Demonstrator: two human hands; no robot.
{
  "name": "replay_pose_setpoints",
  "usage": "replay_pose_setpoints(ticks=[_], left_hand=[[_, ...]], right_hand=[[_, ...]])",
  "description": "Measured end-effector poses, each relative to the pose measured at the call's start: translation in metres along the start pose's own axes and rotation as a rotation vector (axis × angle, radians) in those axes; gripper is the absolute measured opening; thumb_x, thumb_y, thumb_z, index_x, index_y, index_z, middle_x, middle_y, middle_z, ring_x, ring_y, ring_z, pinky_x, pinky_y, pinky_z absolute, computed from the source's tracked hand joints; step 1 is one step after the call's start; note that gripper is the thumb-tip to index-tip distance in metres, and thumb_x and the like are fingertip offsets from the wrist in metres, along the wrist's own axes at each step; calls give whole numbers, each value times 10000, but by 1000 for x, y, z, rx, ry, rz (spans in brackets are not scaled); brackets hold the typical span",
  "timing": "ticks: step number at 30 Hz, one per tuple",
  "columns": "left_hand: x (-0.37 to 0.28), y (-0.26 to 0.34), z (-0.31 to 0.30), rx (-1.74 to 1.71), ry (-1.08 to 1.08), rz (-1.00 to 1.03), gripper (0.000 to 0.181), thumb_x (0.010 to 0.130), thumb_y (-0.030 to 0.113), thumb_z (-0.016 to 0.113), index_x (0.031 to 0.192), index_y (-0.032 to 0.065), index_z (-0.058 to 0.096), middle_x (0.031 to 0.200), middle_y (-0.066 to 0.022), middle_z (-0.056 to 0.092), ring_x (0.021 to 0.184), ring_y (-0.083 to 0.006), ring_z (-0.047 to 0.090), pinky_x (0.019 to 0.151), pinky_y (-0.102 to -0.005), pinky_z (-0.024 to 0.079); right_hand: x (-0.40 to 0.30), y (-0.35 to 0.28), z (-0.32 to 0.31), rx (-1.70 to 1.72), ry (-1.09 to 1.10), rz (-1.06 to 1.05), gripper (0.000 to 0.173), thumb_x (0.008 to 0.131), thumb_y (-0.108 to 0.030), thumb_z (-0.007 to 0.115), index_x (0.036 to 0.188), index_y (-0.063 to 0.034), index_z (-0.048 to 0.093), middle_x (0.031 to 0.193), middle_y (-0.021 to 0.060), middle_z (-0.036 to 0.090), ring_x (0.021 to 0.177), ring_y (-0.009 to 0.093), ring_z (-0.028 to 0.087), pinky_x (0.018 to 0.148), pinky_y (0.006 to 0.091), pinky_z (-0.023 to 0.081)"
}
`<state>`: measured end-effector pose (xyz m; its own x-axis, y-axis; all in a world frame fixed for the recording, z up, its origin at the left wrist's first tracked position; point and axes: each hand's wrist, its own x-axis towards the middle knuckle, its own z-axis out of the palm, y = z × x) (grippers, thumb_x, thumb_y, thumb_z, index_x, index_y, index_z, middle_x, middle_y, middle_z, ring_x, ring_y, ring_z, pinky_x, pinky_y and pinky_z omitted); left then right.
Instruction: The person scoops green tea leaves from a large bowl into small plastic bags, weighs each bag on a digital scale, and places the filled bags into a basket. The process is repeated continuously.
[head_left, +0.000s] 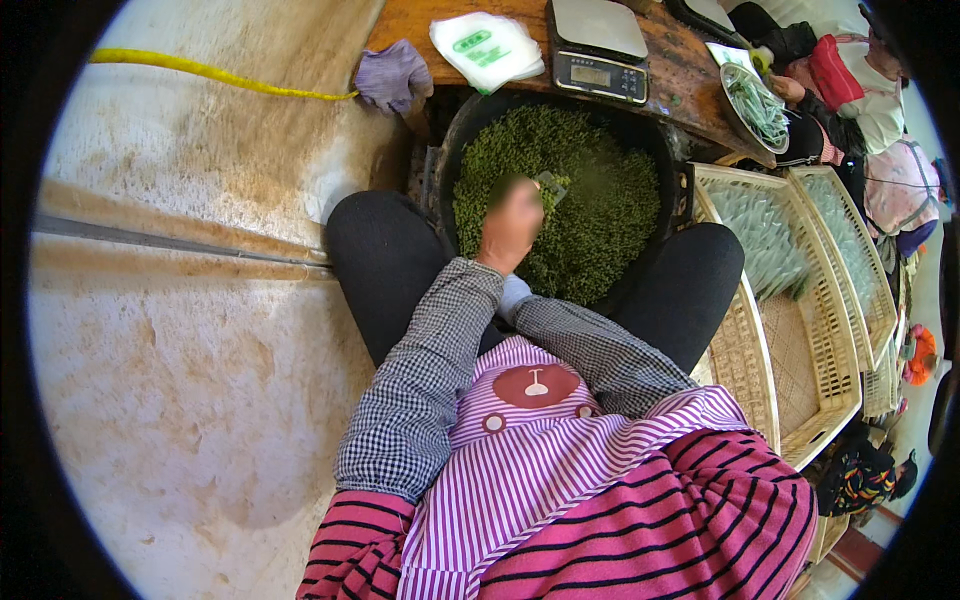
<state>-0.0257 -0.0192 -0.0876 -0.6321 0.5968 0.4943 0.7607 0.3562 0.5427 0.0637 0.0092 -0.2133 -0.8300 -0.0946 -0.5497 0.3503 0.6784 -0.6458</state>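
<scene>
My left hand (513, 229), bare below a black-and-white checked sleeve, is over a black tub (446, 161) filled with small green peppercorn-like berries (600, 217). A blur covers part of this hand, and its fingers cannot be made out. A piece of clear plastic (553, 186), perhaps a small bag, shows by the fingertips with berries around it. Under my left wrist, a pale blue-grey glove or cuff of my right hand (514, 292) shows; the rest of that hand is hidden behind the left. The tub stands between my knees.
Beyond the tub, a wooden table (679, 45) bears white plastic bags (487, 52), a digital scale (600, 49) and a bowl of filled packets (756, 109). A purple cloth (394, 75) hangs at its edge. Cream crates (832, 360) with clear packets stand right, near several people.
</scene>
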Motion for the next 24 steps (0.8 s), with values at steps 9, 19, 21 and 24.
replay_pose_setpoints(ticks=[9, 19, 21, 24], left_hand=[[-9, -4, 16, 30, -127, -203, 80, 751, 4, 640, 829, 18, 628, 1214, -81, 500, 837, -226, 635, 691, -352, 548], [-5, 10, 3, -135, -145, -208, 105, 759, -29, 562, 853, 14, 586, 1152, -115, 488, 842, -289, 622, 704, -380, 527], [-3, 10, 6, -136, -182, -215, 97, 773, -16, 556, 865, 6, 574, 1119, -115, 487, 833, -292, 612, 711, -386, 521], [-7, 11, 10, -110, -137, -155, 78, 796, -10, 545, 874, -13, 549, 1085, -111, 478, 814, -298, 602, 713, -396, 513]], right_hand=[[-81, -60, -122, 1510, 785, 110, 147, 786, -168, 566, 932, -154, 550, 934, -7, 579, 1029, 214, 470, 942, 526, 339], [-99, -58, -182, -129, 664, -152, 382, 774, -109, 558, 1156, -112, 575, 1423, 187, 322, 1320, 401, 278, 1078, 464, 273], [-98, -63, -186, -537, 523, 137, 396, 767, -106, 552, 1160, -145, 584, 1451, 167, 288, 1341, 391, 244, 1060, 545, 263], [-95, -50, -194, -310, 687, 95, 282, 774, -91, 554, 1043, -105, 636, 1383, 155, 390, 1212, 336, 434, 1006, 455, 377]])
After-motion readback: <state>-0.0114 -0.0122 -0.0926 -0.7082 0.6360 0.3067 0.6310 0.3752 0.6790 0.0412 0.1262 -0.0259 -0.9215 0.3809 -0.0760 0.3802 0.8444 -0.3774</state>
